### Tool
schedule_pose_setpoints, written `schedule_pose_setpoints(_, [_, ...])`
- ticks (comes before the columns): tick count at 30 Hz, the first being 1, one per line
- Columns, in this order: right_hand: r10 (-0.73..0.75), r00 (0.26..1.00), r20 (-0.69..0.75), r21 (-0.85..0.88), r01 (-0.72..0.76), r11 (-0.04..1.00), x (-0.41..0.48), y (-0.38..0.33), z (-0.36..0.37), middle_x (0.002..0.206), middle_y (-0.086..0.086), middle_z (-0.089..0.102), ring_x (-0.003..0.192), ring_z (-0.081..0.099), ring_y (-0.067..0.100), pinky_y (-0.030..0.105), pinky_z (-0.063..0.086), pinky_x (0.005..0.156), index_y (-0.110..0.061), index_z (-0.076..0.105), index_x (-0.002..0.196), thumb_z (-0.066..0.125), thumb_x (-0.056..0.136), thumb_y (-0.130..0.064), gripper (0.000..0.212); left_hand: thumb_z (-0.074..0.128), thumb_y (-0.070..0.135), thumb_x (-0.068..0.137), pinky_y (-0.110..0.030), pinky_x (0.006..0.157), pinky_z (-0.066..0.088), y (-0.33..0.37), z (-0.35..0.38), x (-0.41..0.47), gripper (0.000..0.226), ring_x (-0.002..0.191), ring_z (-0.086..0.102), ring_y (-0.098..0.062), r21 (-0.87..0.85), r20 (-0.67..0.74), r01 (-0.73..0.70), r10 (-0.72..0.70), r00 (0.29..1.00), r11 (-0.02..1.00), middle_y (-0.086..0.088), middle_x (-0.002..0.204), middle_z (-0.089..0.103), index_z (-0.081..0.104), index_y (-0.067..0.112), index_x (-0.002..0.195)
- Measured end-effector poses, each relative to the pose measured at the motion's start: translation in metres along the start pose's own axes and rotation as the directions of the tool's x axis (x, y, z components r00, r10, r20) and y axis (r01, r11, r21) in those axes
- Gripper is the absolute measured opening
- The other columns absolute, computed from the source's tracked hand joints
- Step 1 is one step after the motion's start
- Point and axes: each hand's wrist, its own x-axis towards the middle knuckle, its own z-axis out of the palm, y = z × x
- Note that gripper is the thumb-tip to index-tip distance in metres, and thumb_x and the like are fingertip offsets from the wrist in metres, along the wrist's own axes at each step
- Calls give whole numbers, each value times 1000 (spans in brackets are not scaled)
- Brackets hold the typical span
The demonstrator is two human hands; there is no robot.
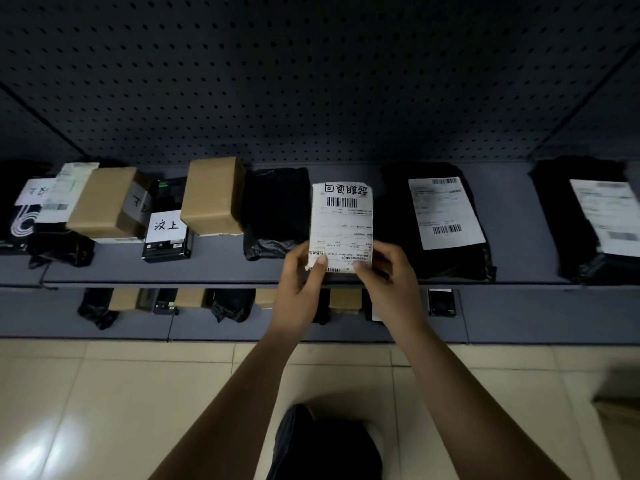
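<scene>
White labelled parcel (342, 225) pinched between left hand (302, 278) and right hand (388, 275), seemingly above shelf (207, 271).

The white-labelled parcel (342, 223) sits between a black plastic bag (277, 206), left, and a black labelled mailer (434, 220), right. Both lie on a grey shelf (512, 206).

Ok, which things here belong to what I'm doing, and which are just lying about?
In hand: labelled parcel, gripped at its near edge by left hand and right hand.
Lying about: cardboard box, black bag, large black parcel, small black box with a note.
</scene>
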Motion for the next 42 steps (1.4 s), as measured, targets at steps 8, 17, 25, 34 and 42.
schedule_pose_setpoints(8, [-45, 998, 48, -15, 45, 999, -24, -24, -16, 110, -18, 62, 96, 61, -11, 8, 49, 75, -16, 53, 125, 69, 89, -13, 40, 66, 19, 89, -23, 86, 53, 31, -4, -21, 47, 111, 62, -8, -84, -25, -76, 75, 997, 994, -2, 122, 62, 46, 15, 131])
schedule_pose_setpoints(17, [-413, 826, 383, -592, 563, 576, -19, -69, -43, 139, 10, 43, 126, 43, 25, 34, 39, 107, -9, 46, 139, 69, 85, -9, 60, 88, 33, 62, -27, 93, 47, 68, -37, -28, 77, 113, 53, -11, 470, 100, -224, 201, 974, 854, 5, 122, 50, 44, 32, 126])
schedule_pose_setpoints(25, [-67, 695, 716, -587, 651, 482, -9, -88, -50, 158, -4, 22, 143, 21, 15, 33, 18, 117, -25, 22, 153, 76, 77, -21, 93, 89, 27, 56, -36, 99, 45, 102, -49, -44, 88, 115, 50, -12, 587, 380, -383, 175, 908, 713, 9, 121, 51, 46, 20, 133])
schedule_pose_setpoints(34, [38, 914, 403, -427, 151, 892, -15, -71, -45, 128, -9, 56, 113, 56, 10, 27, 48, 91, -28, 42, 141, 82, 73, -38, 79, 75, 25, 82, -30, 84, 46, 96, -59, -57, 54, 117, 48, -19, 804, 243, -412, 396, 886, 429, -7, 132, 54, 55, 11, 130])
schedule_pose_setpoints(42, [211, 955, 208, -67, -201, 977, -43, -73, -38, 105, -9, 72, 88, 68, 3, 17, 50, 66, -25, 60, 122, 71, 83, -46, 46, 82, 17, 71, -38, 67, 51, 90, -76, -70, 39, 83, 63, -31, 887, 334, -434, 429, 839, 158, -9, 95, 65, 66, 9, 105])
